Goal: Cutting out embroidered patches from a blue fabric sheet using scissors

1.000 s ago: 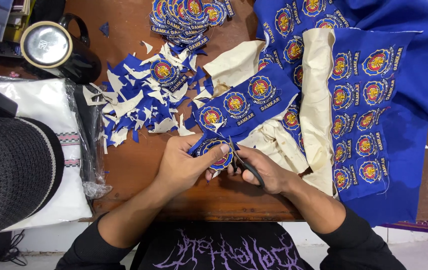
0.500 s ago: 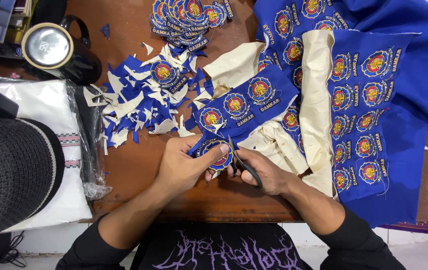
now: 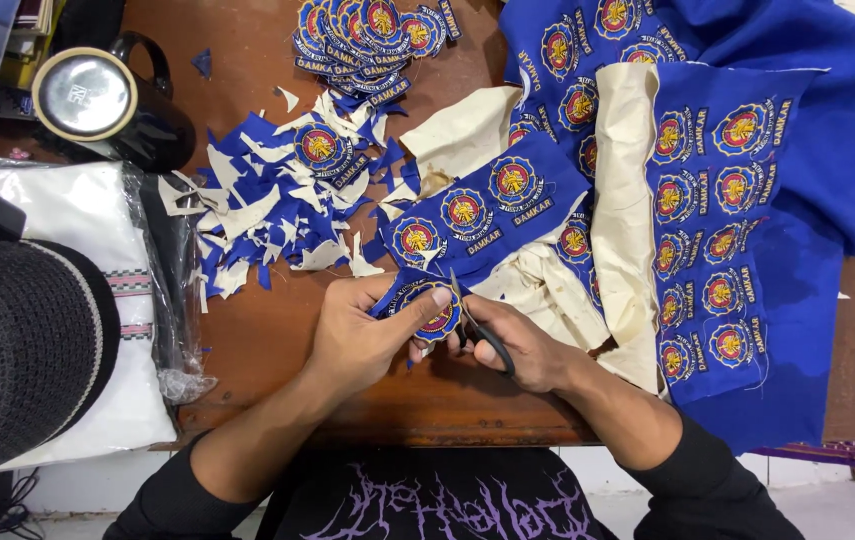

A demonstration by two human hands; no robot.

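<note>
- On the right and far part of the scene, a big blue cloth (image 3: 807, 150) with many round embroidered badges covers the wooden table (image 3: 267, 340); cream backing (image 3: 627, 200) shows where the cloth is folded over.
- At the near left, a black hat (image 3: 17, 370) with a pale band lies over a white bundle in clear plastic (image 3: 67, 220).
- At the far left stands a black mug (image 3: 107, 105) with a shiny lid, its handle pointing to the far side.
- In the middle of the table, a strip of blue cloth (image 3: 487, 215) with three badges lies tilted, its near end reaching toward the hands.
- Left of this strip is a heap of blue and cream scraps (image 3: 257, 210), with one cut badge on top.
- At the far edge, a pile of finished badges (image 3: 367, 35) lies fanned out.
- The left hand (image 3: 357, 335) pinches a round badge (image 3: 432, 310) between thumb and fingers, just above the near edge of the table.
- The right hand (image 3: 527, 350) is closed around the handles of small black scissors (image 3: 482, 330); the blades point to the far side and touch the right edge of the held badge.
</note>
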